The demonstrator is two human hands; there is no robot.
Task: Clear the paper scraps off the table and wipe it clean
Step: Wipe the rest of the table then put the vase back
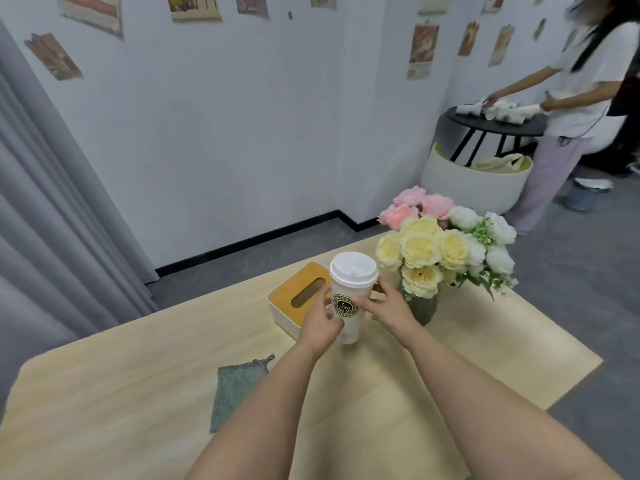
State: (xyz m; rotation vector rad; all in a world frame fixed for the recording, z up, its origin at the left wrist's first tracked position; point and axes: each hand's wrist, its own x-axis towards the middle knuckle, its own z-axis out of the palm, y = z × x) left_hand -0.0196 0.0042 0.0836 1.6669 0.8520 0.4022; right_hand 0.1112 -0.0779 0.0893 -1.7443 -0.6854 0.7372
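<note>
A white lidded coffee cup (pixel 348 289) with a green round logo stands upright on the light wooden table (pixel 121 393). My left hand (pixel 320 322) grips the cup from its left side. My right hand (pixel 384 304) grips it from the right, thumb across the logo. A teal wiping cloth (pixel 235 386) lies flat on the table to the left of my left forearm. No paper scraps show on the table.
A tissue box (pixel 298 294) with a wooden lid sits just behind the cup. A glass vase of flowers (pixel 446 247) stands to the right. Far right, another person bends over a small black round table (pixel 498 124) beside a white pouffe (pixel 474 183).
</note>
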